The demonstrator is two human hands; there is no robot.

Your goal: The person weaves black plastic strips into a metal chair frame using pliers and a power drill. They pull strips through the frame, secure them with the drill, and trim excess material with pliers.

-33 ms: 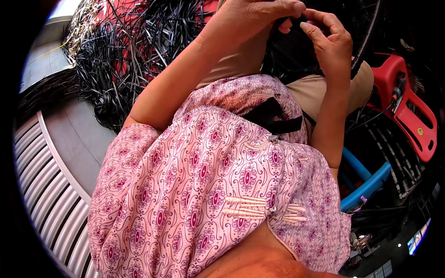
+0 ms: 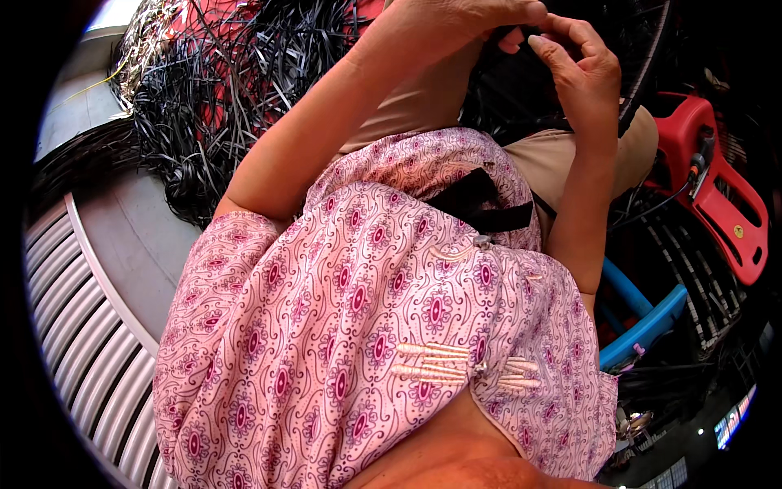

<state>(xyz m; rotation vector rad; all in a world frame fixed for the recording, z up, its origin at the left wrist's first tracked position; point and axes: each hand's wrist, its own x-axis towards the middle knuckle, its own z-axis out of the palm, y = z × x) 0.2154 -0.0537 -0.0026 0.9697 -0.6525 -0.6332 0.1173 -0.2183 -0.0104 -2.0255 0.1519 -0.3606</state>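
Note:
My left hand [image 2: 481, 18] reaches in at the top edge, fingers bent into a pinch and partly cut off by the frame. Close on its right, my right hand [image 2: 582, 69] curls its thumb and fingers together, the tips almost meeting the left hand's. A small dark piece shows between the two hands, too dark to name. Below them, over my lap, lies a black object with a curved, banded rim [image 2: 645, 77]; it looks woven, but its inside is lost in shadow.
A tangled heap of black plastic strips [image 2: 236, 90] lies on red material at upper left. A slatted metal bench [image 2: 94, 350] curves along the left. To the right are a red plastic chair-like piece [image 2: 729, 204] with a cable and a blue plastic frame [image 2: 652, 326].
Both hands have shifted very slightly to the right, the left one a little more. Their pinched pose is the same.

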